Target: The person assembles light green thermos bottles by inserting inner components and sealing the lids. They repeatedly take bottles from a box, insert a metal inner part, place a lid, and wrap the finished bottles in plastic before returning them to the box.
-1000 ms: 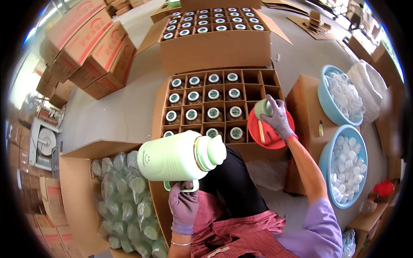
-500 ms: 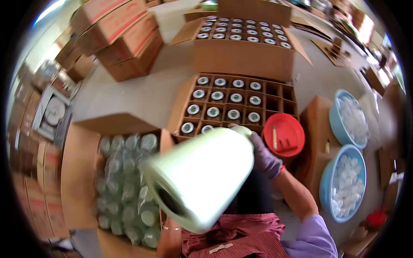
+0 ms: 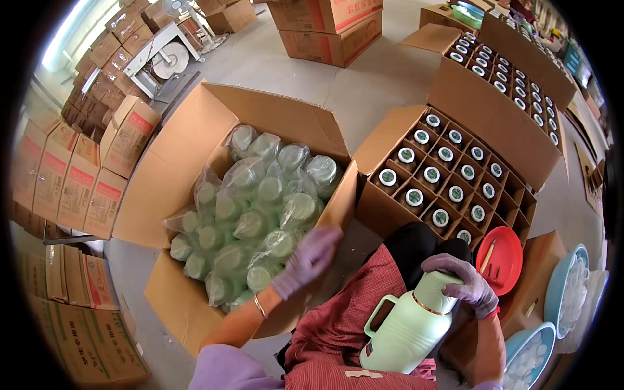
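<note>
A pale green vacuum flask (image 3: pixel 406 331) with a side handle and a copper-coloured ring leans on my lap. Its light green lid (image 3: pixel 434 290) is under my right hand (image 3: pixel 465 283), gloved in purple, with the fingers wrapped over the top. My left hand (image 3: pixel 309 260), also gloved, is over the near right edge of an open carton (image 3: pixel 179 162). Inside that carton stand several translucent green bottle-like cylinders (image 3: pixel 250 224) in clear plastic bags. The left hand's fingers are slightly smeared, and nothing can be made out in them.
Ahead to the right, a divided carton (image 3: pixel 383 208) holds white-capped flasks, with another behind it. A red bowl (image 3: pixel 507 260) with small tools sits at its near corner. Blue basins (image 3: pixel 559 279) of clear plastic parts stand far right. Stacked cartons (image 3: pixel 331 42) are at the back.
The flask has come down from in front of me onto my lap and turned upright. My left hand has moved out to the bagged bottles' carton. The view has swung left.
</note>
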Demonstrator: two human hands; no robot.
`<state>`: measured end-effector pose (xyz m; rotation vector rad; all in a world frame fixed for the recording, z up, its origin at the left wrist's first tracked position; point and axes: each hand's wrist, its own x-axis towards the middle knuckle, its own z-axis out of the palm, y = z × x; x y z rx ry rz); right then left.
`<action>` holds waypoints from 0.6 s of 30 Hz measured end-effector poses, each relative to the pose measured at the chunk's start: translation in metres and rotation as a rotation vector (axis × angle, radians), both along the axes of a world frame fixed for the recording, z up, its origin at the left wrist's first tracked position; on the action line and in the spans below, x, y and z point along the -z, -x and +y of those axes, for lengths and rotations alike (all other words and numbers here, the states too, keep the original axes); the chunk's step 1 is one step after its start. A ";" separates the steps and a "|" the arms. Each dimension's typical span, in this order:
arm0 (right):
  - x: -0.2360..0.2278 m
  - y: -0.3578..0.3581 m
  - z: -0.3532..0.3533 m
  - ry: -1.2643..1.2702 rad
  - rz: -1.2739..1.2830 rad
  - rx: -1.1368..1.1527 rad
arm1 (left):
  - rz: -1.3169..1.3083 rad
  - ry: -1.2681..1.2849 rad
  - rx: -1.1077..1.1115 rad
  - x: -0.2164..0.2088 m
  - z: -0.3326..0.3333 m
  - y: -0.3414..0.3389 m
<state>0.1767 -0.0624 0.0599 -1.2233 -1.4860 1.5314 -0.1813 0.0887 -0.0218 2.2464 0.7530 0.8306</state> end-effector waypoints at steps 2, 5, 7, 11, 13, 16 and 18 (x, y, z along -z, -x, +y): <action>0.001 0.004 -0.001 0.057 0.045 0.090 | 0.039 0.045 -0.189 0.020 0.048 0.002; 0.009 0.011 0.011 0.098 0.093 0.140 | 0.279 -0.119 -0.393 0.069 0.122 -0.001; 0.009 0.010 0.014 0.103 0.087 0.152 | 0.535 -0.220 -0.564 0.073 0.150 -0.037; 0.020 0.008 0.021 -0.050 0.072 0.077 | 0.900 -0.497 -0.768 0.121 0.191 -0.042; 0.017 0.007 0.019 -0.062 0.065 0.084 | 1.164 -0.223 -0.713 0.117 0.202 -0.049; 0.010 0.000 0.025 -0.031 0.039 0.054 | 1.000 -0.153 -0.523 0.084 0.202 -0.039; 0.004 -0.005 0.031 0.051 0.016 0.103 | 0.692 -0.135 -0.460 0.060 0.190 -0.030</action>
